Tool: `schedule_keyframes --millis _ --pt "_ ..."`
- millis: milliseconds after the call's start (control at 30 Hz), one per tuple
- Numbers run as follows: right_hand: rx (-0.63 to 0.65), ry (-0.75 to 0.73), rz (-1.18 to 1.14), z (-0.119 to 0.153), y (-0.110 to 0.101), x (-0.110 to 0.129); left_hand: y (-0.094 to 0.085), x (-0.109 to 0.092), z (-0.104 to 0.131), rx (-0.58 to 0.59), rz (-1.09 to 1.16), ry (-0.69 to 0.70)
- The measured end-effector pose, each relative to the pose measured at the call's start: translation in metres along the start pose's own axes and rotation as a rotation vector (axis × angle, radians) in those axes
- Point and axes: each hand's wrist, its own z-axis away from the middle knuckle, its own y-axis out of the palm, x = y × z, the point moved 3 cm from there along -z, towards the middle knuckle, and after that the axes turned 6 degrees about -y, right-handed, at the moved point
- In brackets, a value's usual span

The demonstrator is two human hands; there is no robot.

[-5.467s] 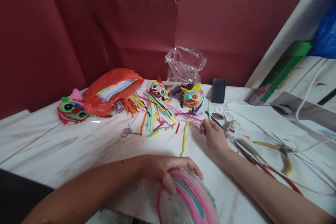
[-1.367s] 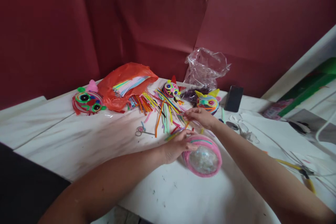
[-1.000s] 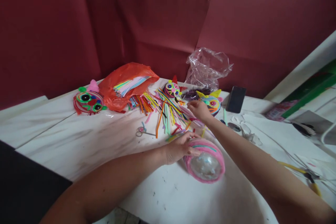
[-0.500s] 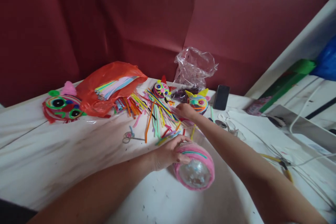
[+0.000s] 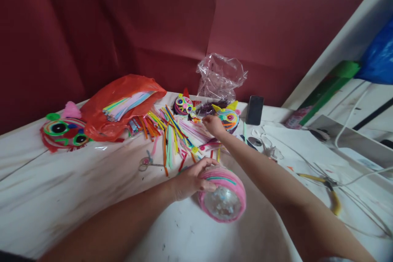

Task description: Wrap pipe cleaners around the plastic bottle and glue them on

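My left hand (image 5: 199,178) grips the near-left side of a round pink-wrapped object (image 5: 236,186), which has a green stripe and a clear, shiny end facing me. Farther back, my right hand (image 5: 213,125) hovers above pink and purple craft strips (image 5: 192,129), beside a small decorated head with yellow ears (image 5: 229,118). Its fingers look curled, and whatever they may hold is too small to make out. Bundles of colored strips (image 5: 170,141) lie spread on the white table, left of that hand.
A red plastic bag (image 5: 104,102) of pastel strips stands behind, near a large decorated face (image 5: 63,131). Scissors (image 5: 145,163) lie left. A small cat-like head (image 5: 183,105), clear bag (image 5: 219,75) and phone (image 5: 254,110) are at the back. Yellow-handled pliers (image 5: 330,184) and wires lie right.
My right hand has lifted slightly off the strips, its fingers more curled. Several strips have shifted, uncovering a yellow button-like piece. The view has moved a little to the right.
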Motion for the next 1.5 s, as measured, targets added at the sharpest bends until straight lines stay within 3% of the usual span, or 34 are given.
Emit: schedule_keyframes --millis 133,233,433,633,700,767,933,1033,1100,1333,1500 --pt "-0.072 0.105 0.0 -0.015 -0.023 -0.014 -0.003 0.002 0.0 0.015 -0.087 0.022" --pt "-0.027 0.104 -0.013 -0.012 -0.039 -0.013 -0.005 0.002 0.002 0.01 -0.215 0.059" --pt "0.33 0.019 -0.041 0.013 -0.054 -0.01 -0.002 0.001 0.002 0.025 -0.253 0.064" --pt "0.583 -0.07 -0.143 0.052 -0.043 -0.011 -0.004 0.004 0.002 0.034 -0.299 0.087" --pt "0.553 -0.064 -0.213 0.056 -0.042 -0.013 -0.004 0.004 0.003 0.043 -0.308 0.104" --pt "0.441 -0.036 -0.298 0.053 -0.049 -0.019 -0.004 0.002 0.003 0.04 -0.303 0.1" --pt "0.039 0.051 -0.553 0.035 -0.087 -0.035 -0.002 0.001 0.003 0.015 -0.255 0.073" --pt "-0.111 0.071 -0.677 0.032 -0.107 -0.035 -0.003 0.002 0.001 0.008 -0.177 0.09" --pt "-0.166 0.079 -0.735 0.034 -0.115 -0.031 -0.007 0.002 0.0 -0.058 -0.134 0.119" --pt "-0.175 0.071 -0.85 0.07 -0.12 -0.002 -0.02 -0.005 -0.003 -0.426 -0.152 0.275" --pt "0.001 -0.025 -0.579 0.126 -0.121 0.037 -0.014 -0.008 -0.001 -0.521 -0.22 0.276"
